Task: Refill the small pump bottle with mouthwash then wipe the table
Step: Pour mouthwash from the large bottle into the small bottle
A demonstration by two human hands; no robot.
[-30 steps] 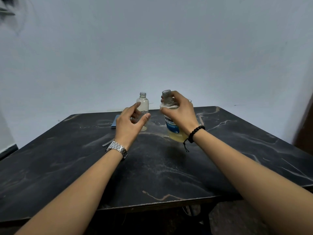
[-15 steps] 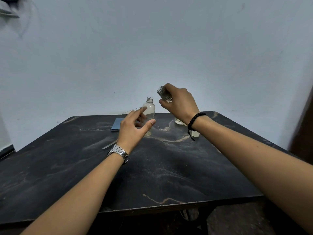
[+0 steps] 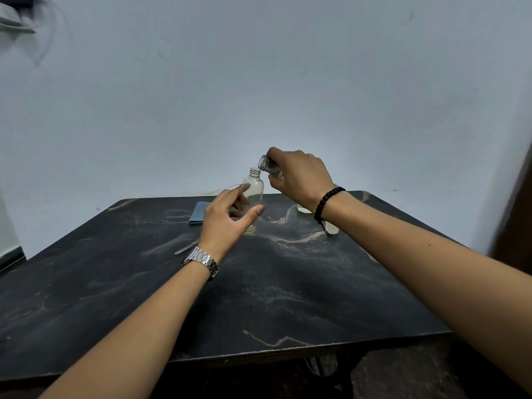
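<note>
Plain pale wall behind, black marble-look desk (image 3: 288, 298) with tan veins in front of you. Your small clear bottle (image 3: 254, 194) stands upright near the far edge, centre, cap off, neck open. Your left hand (image 3: 227, 223), steel watch (image 3: 201, 260) on the wrist, hovers just in front of it, fingers loose and spread, thumb out, gripping nothing; can't tell if a fingertip touches the bottle. Your right hand (image 3: 299, 177), black bead bracelet (image 3: 326, 201) on the wrist, is raised and wraps the mouthwash bottle (image 3: 269, 165), tipped so its open mouth points left and down, just above and right of the small bottle's neck. Most of the mouthwash bottle is hidden behind your hand and wrist; a pale bit of it shows below the bracelet. No stream visible. Folded blue cloth (image 3: 198, 213) lies at the far edge, left of the small bottle. A thin grey strip (image 3: 185, 248) lies on the desk beside your left wrist.
</note>
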